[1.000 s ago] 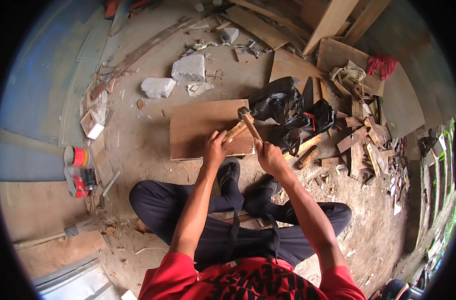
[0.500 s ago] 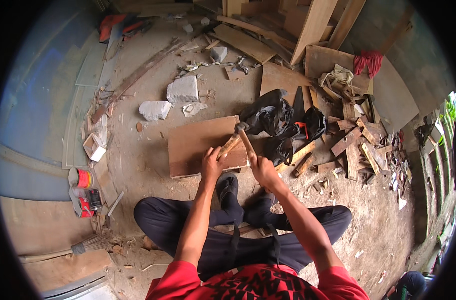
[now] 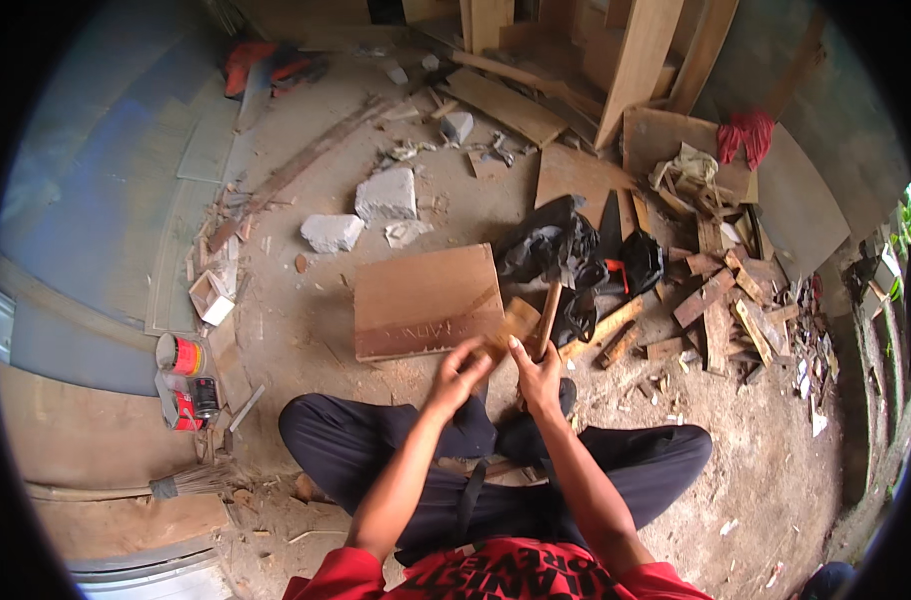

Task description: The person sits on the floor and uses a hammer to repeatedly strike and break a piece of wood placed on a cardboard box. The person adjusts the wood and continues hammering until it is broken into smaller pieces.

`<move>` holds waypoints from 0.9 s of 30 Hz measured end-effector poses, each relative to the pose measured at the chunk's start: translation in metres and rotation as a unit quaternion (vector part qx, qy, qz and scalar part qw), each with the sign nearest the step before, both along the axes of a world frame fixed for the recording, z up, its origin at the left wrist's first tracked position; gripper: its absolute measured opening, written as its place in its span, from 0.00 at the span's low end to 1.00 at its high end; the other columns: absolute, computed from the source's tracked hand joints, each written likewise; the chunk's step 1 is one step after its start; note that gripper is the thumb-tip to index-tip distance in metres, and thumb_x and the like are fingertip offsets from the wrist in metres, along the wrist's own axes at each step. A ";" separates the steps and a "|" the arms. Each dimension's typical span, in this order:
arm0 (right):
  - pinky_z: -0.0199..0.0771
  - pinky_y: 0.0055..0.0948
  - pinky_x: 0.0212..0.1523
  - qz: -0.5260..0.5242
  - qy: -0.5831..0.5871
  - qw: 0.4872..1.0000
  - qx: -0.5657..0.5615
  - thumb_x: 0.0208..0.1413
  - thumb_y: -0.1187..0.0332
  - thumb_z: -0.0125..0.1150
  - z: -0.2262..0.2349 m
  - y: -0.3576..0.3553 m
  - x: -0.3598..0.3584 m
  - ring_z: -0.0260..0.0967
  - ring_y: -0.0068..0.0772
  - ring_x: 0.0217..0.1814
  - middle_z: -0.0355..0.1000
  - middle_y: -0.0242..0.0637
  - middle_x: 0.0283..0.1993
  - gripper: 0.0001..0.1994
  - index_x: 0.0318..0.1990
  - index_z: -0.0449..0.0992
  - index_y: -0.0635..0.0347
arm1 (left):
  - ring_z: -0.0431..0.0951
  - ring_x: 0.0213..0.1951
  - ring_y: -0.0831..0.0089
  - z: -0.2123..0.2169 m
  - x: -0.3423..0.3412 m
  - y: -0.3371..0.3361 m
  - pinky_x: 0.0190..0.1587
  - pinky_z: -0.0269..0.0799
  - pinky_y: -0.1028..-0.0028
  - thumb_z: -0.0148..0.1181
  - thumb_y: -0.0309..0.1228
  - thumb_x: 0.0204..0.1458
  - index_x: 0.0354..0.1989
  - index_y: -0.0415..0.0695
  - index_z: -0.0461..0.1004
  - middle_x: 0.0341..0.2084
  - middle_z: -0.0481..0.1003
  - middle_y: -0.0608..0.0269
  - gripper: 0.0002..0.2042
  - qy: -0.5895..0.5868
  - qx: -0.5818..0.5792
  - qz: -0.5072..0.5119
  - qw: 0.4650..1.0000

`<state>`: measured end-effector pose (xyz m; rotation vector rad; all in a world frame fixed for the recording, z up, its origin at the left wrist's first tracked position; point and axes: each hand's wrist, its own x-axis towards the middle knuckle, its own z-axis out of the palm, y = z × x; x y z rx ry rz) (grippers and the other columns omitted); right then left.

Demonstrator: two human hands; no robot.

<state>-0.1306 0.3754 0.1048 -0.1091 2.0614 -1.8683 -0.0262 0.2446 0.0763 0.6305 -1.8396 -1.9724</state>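
Note:
My right hand (image 3: 542,377) is closed around the wooden handle of a hammer (image 3: 548,320), which points up and away from me. Its thumb lies against a short piece of light wood (image 3: 519,319) beside the handle. My left hand (image 3: 460,376) is just left of that wood, thumb and fingers apart, fingertips close to its near end; whether they touch cannot be made out. Beyond both hands, a brown wooden box (image 3: 426,290) sits on the floor with a flat top and scratched marks near its front edge.
Black plastic bags (image 3: 551,240) lie right of the box, with scrap wood (image 3: 711,300) heaped farther right. White broken blocks (image 3: 386,194) rest beyond it. Paint cans (image 3: 179,354) and a broom (image 3: 181,482) are at the left. Planks (image 3: 636,75) lean at the back.
Both hands have come off the box top, nearer to me. The hammer now stands beside the wood piece, and my left hand has loosened from it. The view has shifted slightly.

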 end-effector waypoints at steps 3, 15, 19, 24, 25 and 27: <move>0.73 0.23 0.33 -0.006 -0.033 0.991 -0.133 0.56 0.64 0.73 -0.006 -0.005 -0.007 0.71 0.20 0.32 0.78 0.31 0.35 0.17 0.45 0.76 0.66 | 0.76 0.49 0.73 0.005 0.004 0.008 0.52 0.72 0.68 0.66 0.38 0.58 0.54 0.42 0.76 0.44 0.80 0.63 0.19 -0.061 0.021 -0.089 0.994; 0.72 0.37 0.35 0.071 0.287 0.937 0.185 0.59 0.58 0.66 -0.107 0.002 -0.104 0.72 0.41 0.30 0.76 0.48 0.30 0.17 0.41 0.78 0.65 | 0.70 0.57 0.58 -0.022 0.013 -0.123 0.59 0.62 0.51 0.61 0.44 0.57 0.55 0.44 0.72 0.57 0.70 0.54 0.22 -0.241 -0.536 0.207 0.783; 0.73 0.38 0.36 0.043 0.340 0.922 0.178 0.62 0.59 0.63 -0.098 -0.007 -0.078 0.75 0.45 0.32 0.76 0.53 0.33 0.18 0.47 0.77 0.68 | 0.67 0.60 0.51 -0.054 0.046 -0.149 0.64 0.57 0.45 0.61 0.45 0.56 0.62 0.43 0.64 0.58 0.66 0.50 0.29 -0.323 -0.454 0.264 0.787; 0.75 0.40 0.35 0.185 0.306 0.922 0.147 0.62 0.65 0.61 -0.035 -0.062 -0.061 0.78 0.54 0.35 0.76 0.54 0.34 0.17 0.54 0.72 0.67 | 0.69 0.58 0.50 -0.058 0.038 -0.188 0.61 0.62 0.50 0.62 0.41 0.57 0.62 0.41 0.63 0.53 0.70 0.47 0.28 -0.305 -0.436 0.272 0.802; 0.76 0.41 0.37 0.227 0.330 0.902 0.164 0.62 0.67 0.60 -0.028 -0.079 -0.061 0.78 0.55 0.38 0.77 0.54 0.37 0.17 0.55 0.72 0.67 | 0.70 0.56 0.50 -0.062 0.033 -0.203 0.59 0.65 0.53 0.62 0.40 0.57 0.61 0.41 0.64 0.52 0.71 0.47 0.27 -0.293 -0.425 0.266 0.814; 0.76 0.43 0.40 0.248 0.406 0.856 0.204 0.59 0.65 0.65 -0.053 -0.104 -0.069 0.77 0.57 0.39 0.77 0.54 0.38 0.17 0.51 0.74 0.66 | 0.73 0.53 0.52 -0.076 0.030 -0.217 0.56 0.69 0.58 0.62 0.37 0.58 0.59 0.41 0.66 0.48 0.73 0.48 0.24 -0.252 -0.356 0.274 0.857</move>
